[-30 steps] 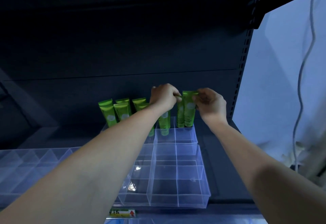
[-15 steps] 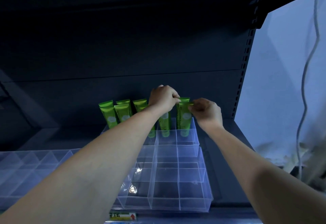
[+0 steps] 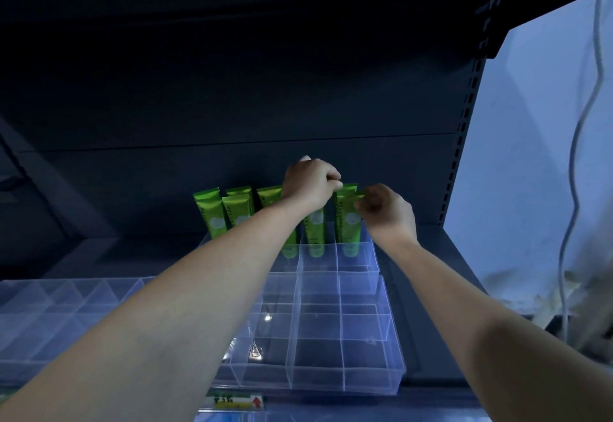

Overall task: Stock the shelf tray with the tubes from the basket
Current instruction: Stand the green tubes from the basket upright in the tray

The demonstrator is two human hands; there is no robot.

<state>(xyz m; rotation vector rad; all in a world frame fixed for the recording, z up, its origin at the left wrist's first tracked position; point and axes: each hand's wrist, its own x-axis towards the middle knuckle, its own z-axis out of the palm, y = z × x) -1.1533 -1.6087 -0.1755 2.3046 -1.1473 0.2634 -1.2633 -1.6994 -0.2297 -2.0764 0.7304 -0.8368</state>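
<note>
Placement step: the green plastic tube (image 3: 346, 219) stands upright in the rear right compartment of the clear acrylic divided tray (image 3: 365, 372); my left hand (image 3: 310, 184) and right hand (image 3: 386, 211) both pinch its crimped top. Next move, likely: release without tipping it, then fetch another.

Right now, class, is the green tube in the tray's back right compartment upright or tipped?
Upright: the green tube stands cap down in the clear tray, crimped end up, pinched by the right hand.
</note>
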